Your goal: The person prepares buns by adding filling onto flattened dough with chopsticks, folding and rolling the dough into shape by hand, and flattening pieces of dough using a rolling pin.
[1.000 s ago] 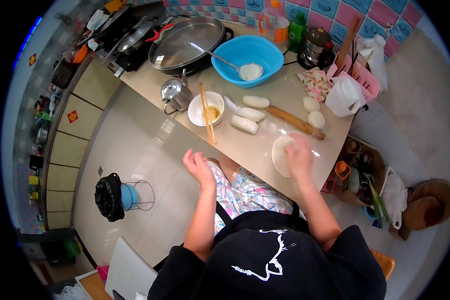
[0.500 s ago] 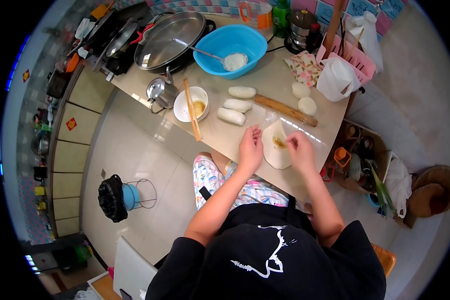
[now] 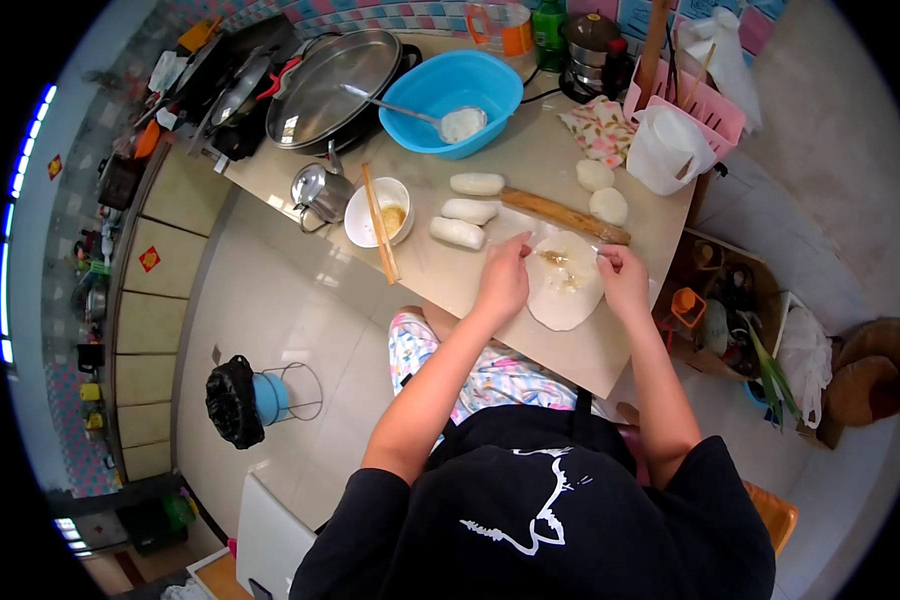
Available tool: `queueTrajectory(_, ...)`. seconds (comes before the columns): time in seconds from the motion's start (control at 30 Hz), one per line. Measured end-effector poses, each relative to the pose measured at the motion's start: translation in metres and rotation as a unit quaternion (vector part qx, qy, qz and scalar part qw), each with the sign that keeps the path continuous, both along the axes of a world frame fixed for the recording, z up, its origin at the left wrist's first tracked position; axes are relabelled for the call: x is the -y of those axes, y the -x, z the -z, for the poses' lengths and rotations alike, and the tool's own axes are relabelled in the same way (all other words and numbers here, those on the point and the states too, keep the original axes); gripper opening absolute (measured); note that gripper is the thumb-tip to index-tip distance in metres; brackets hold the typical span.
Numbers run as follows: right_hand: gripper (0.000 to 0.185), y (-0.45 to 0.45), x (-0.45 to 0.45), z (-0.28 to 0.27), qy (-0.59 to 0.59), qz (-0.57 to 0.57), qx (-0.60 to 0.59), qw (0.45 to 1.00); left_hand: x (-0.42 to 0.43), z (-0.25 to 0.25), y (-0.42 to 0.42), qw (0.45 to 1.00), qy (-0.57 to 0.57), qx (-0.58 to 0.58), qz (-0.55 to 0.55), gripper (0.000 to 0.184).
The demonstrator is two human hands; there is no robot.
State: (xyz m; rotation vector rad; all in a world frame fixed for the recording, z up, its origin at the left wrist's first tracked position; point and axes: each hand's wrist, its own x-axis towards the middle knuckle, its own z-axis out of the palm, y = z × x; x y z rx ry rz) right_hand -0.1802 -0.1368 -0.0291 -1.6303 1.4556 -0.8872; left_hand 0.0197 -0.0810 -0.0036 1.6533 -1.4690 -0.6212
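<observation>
A flat, rolled-out dough sheet (image 3: 567, 300) lies near the table's front edge, with yellowish filling (image 3: 555, 258) smeared on its upper part. My left hand (image 3: 505, 278) pinches the sheet's upper left edge. On the opposite side, my right hand (image 3: 624, 280) has the upper right edge between thumb and fingers. Just beyond the sheet rests a wooden rolling pin (image 3: 562, 214). Several dough rolls, one of them a white dough roll (image 3: 457, 233), lie to its left. Two round dough pieces, including a dough ball (image 3: 608, 207), sit behind its right end.
Chopsticks (image 3: 378, 222) lie across a white bowl (image 3: 406, 195) at the left, beside a metal kettle (image 3: 320, 192). Farther back are a blue basin (image 3: 510, 88) with a ladle, a lidded pan (image 3: 335, 85) and a pink basket (image 3: 728, 122). A floral cloth (image 3: 598, 130) lies nearby.
My right hand has moved from above the filling to the sheet's right edge. My left hand has closed on the left edge. The filling looks more spread out.
</observation>
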Motion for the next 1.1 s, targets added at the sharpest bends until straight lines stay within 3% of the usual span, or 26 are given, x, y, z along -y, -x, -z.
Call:
queueTrajectory(0.17, 0.022, 0.008, -0.039, -0.029, -0.131, 0.03, 0.043, 0.99, -0.007, 0.001, 0.005, 0.995, -0.087, 0.016, -0.052, 0.038)
queueTrajectory(0.23, 0.02, 0.005, -0.054, -0.027, -0.106, 0.016, 0.03, 0.994, -0.014, -0.003, 0.006, 0.985, -0.164, 0.018, -0.056, 0.038)
queueTrajectory(0.53, 0.012, -0.068, -0.019, -0.041, 0.024, -0.064, -0.023, 0.997, -0.024, 0.01, 0.009, 0.988, -0.056, 0.128, -0.069, 0.017)
queueTrajectory(0.7, 0.011, -0.083, -0.009, -0.026, 0.061, -0.112, -0.131, 0.983, -0.025, 0.01, 0.006, 0.991, -0.066, 0.06, -0.103, 0.016)
queueTrajectory(0.8, 0.011, -0.055, -0.012, -0.029, 0.061, -0.148, -0.081, 0.984, -0.023, 0.0, 0.007, 0.99, -0.105, 0.033, -0.093, 0.016)
queueTrajectory(0.87, 0.008, -0.033, -0.026, -0.034, -0.126, -0.066, 0.084, 0.986, -0.024, -0.005, 0.007, 0.986, -0.138, 0.026, -0.085, 0.016)
queueTrajectory(1.03, 0.008, 0.013, -0.062, -0.019, -0.142, 0.045, 0.154, 0.977, -0.029, -0.011, 0.019, 0.981, -0.124, 0.134, -0.06, 0.016)
queueTrajectory(1.1, 0.009, 0.016, -0.071, -0.019, -0.151, 0.072, 0.169, 0.971, -0.035, -0.009, 0.022, 0.984, -0.11, 0.121, -0.064, 0.015)
